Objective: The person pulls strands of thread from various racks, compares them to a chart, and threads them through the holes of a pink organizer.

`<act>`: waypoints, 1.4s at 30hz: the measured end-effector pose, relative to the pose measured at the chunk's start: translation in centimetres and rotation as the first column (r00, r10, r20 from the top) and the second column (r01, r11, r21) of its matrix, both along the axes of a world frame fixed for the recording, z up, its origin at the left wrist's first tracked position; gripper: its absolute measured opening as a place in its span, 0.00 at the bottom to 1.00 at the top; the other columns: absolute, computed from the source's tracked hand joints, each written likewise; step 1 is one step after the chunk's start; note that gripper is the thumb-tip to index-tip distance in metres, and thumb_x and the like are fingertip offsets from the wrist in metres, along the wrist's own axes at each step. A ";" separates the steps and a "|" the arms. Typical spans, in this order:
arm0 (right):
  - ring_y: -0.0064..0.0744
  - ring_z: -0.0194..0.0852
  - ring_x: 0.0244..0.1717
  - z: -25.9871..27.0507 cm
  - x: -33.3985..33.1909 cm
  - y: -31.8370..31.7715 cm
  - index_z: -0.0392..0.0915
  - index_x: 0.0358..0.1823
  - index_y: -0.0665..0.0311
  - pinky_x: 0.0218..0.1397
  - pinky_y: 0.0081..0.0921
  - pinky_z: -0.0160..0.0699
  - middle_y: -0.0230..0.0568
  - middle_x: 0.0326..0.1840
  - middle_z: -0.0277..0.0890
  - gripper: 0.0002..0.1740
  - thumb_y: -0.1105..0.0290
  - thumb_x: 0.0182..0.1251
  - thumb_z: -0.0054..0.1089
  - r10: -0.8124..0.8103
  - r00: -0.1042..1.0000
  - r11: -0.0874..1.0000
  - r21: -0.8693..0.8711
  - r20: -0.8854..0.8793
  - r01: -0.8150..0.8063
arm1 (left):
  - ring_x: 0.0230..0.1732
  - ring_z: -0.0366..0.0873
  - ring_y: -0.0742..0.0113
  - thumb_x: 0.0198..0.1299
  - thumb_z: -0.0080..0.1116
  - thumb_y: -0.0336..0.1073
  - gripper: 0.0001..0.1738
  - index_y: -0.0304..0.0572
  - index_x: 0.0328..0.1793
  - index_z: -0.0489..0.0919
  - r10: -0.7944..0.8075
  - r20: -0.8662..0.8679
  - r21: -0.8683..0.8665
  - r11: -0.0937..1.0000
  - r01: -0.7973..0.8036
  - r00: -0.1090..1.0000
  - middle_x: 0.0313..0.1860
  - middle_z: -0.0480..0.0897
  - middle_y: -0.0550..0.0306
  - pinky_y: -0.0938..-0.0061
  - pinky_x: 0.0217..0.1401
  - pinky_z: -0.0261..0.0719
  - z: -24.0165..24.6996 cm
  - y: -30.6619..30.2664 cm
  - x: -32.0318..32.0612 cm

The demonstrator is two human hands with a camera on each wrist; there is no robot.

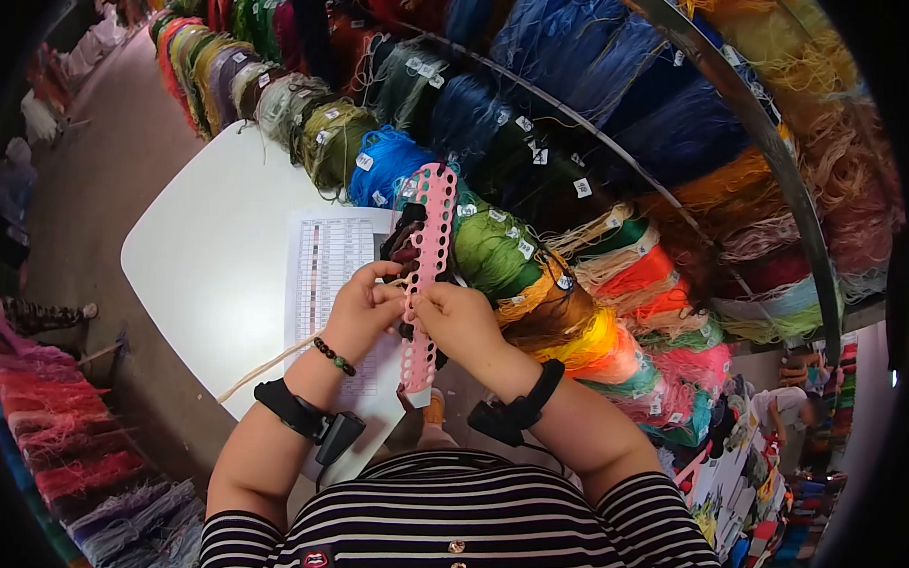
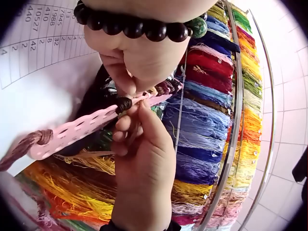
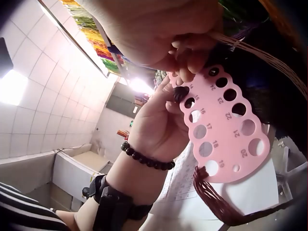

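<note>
A long pink card [image 1: 431,233] with numbered holes along its edges is held over the table between both hands. The left hand [image 1: 358,311] pinches at its left edge, where a pale thread [image 1: 271,365] trails down to the left. From the other side the right hand [image 1: 463,329] grips the card, thumb and fingertips meeting the left fingers in the left wrist view. Dark thread is knotted on the card [image 2: 124,104], and a brown-red bundle [image 3: 211,204] hangs from a hole at its end. The exact fingertip contact on the thread is partly hidden.
A white table [image 1: 206,245] carries a printed sheet [image 1: 321,249] under the hands. Hanks of coloured thread with small tags [image 1: 496,250] line its right side, and blue hanks [image 1: 573,58] hang beyond a metal rail [image 1: 780,145]. Red hanks [image 1: 50,400] lie at lower left.
</note>
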State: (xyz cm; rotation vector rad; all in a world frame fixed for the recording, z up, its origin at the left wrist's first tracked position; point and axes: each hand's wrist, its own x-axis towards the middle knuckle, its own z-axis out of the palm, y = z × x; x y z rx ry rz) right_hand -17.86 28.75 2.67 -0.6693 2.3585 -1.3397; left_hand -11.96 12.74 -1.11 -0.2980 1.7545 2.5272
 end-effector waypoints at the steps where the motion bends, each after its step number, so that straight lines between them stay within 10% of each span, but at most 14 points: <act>1: 0.38 0.76 0.21 0.0 0.0 0.0 0.80 0.27 0.64 0.27 0.32 0.72 0.42 0.21 0.78 0.12 0.64 0.63 0.58 0.002 1.000 1.000 0.026 -0.006 -0.002 | 0.31 0.78 0.78 0.62 0.56 0.22 0.21 0.37 0.61 0.66 0.009 -0.001 -0.011 1.000 -0.009 1.000 0.35 0.83 0.58 0.85 0.29 0.73 -0.2 0.1 -0.1; 5: 0.28 0.78 0.23 -1.0 -0.6 0.3 0.78 0.33 0.65 0.28 0.25 0.75 0.39 0.23 0.79 0.09 0.66 0.66 0.57 0.038 0.999 0.997 0.062 -0.005 -0.038 | 0.28 0.76 0.79 0.62 0.56 0.22 0.20 0.37 0.59 0.67 0.067 -0.055 -0.075 0.995 -0.071 0.996 0.35 0.83 0.58 0.86 0.28 0.71 -1.4 0.3 -0.2; 8: 0.23 0.79 0.25 -0.8 -0.8 0.7 0.73 0.41 0.66 0.29 0.21 0.76 0.39 0.25 0.80 0.08 0.68 0.68 0.54 0.030 0.994 1.000 0.007 0.101 -0.031 | 0.30 0.76 0.80 0.62 0.57 0.23 0.19 0.37 0.58 0.68 0.077 -0.130 -0.577 0.805 -0.138 0.989 0.35 0.83 0.59 0.87 0.30 0.71 0.5 -0.5 0.7; 11: 0.24 0.80 0.27 -0.7 -1.0 0.9 0.68 0.45 0.66 0.30 0.21 0.75 0.40 0.26 0.80 0.08 0.70 0.69 0.52 0.010 0.982 1.000 -0.026 0.186 -0.005 | 0.34 0.78 0.80 0.62 0.58 0.24 0.18 0.38 0.57 0.69 0.152 -0.065 -0.058 0.986 -0.156 0.986 0.37 0.83 0.60 0.86 0.33 0.72 -0.9 -1.2 1.1; 15: 0.26 0.79 0.26 -1.5 -1.0 1.0 0.66 0.47 0.65 0.30 0.22 0.75 0.42 0.26 0.80 0.08 0.73 0.70 0.48 0.012 0.989 0.998 -0.058 0.147 -0.003 | 0.39 0.80 0.75 0.62 0.59 0.28 0.17 0.43 0.56 0.69 0.114 0.100 0.279 0.950 -0.138 0.988 0.38 0.85 0.60 0.82 0.43 0.76 2.5 -0.2 1.3; 42: 0.36 0.85 0.32 -1.9 -1.5 1.0 0.67 0.46 0.66 0.32 0.30 0.79 0.48 0.30 0.77 0.07 0.77 0.68 0.47 0.024 1.000 0.998 0.058 0.010 -0.025 | 0.45 0.84 0.70 0.64 0.56 0.25 0.18 0.41 0.59 0.69 0.114 -0.050 0.408 0.909 -0.084 0.992 0.45 0.84 0.54 0.87 0.33 0.78 2.4 0.3 1.1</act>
